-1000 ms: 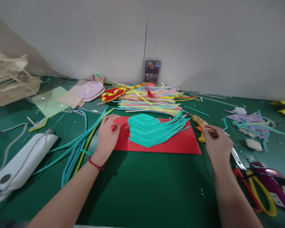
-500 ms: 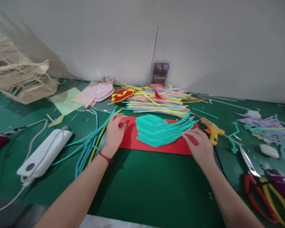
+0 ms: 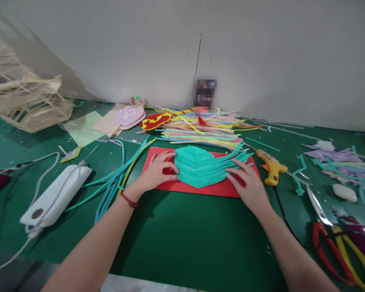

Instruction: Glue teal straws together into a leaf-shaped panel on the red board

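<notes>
A turquoise leaf-shaped piece (image 3: pixel 197 166) made of bent pipe cleaners lies on a red card (image 3: pixel 207 191), its loose strands fanning out to the right. At its left edge, my left hand (image 3: pixel 158 170) rests with thumb and forefinger apart, their tips touching the piece. My right hand (image 3: pixel 247 184) is at the other side, fingers spread over the lower strands and thumb below them. Neither hand closes round anything. Under the right palm, part of the card is hidden.
Pipe cleaners (image 3: pixel 200 132) are piled behind the card, with more (image 3: pixel 118 178) on the left beside a white power bank (image 3: pixel 56 196). On the right lie a yellow glue gun (image 3: pixel 272 166), scissors (image 3: pixel 325 227) and scraps (image 3: pixel 340 162). A stick model (image 3: pixel 27 97) stands far left.
My left hand has moved from the card's left end right to the leaf's edge. My right hand has shifted slightly left along the strands, and its fingers have spread.
</notes>
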Motion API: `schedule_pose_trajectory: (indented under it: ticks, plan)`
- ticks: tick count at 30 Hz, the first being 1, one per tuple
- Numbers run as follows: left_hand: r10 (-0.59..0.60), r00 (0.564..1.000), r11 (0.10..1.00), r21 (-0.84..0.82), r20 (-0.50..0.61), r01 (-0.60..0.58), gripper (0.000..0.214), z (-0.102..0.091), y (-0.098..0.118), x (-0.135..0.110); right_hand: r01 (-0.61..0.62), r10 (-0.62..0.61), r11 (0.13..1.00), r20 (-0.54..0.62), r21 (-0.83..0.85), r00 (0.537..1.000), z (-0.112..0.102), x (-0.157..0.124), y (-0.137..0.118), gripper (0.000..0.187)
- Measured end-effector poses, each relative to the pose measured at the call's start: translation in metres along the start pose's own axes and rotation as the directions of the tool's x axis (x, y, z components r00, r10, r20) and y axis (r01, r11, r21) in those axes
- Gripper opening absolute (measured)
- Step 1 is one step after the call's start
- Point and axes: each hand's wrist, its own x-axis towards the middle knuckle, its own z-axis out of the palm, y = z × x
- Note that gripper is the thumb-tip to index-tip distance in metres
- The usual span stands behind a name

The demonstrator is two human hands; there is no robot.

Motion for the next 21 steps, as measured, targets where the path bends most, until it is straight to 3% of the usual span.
schedule_pose_trajectory:
  ticks: [21]
  plan:
    - [-0.067, 0.998, 0.998, 0.023, 0.023, 0.066, 0.009, 0.0025, 0.0067, -0.0016, -0.054, 0.054, 0.998, 0.001, 0.032, 0.999, 0.0027, -0.0016, 0.001, 0.024]
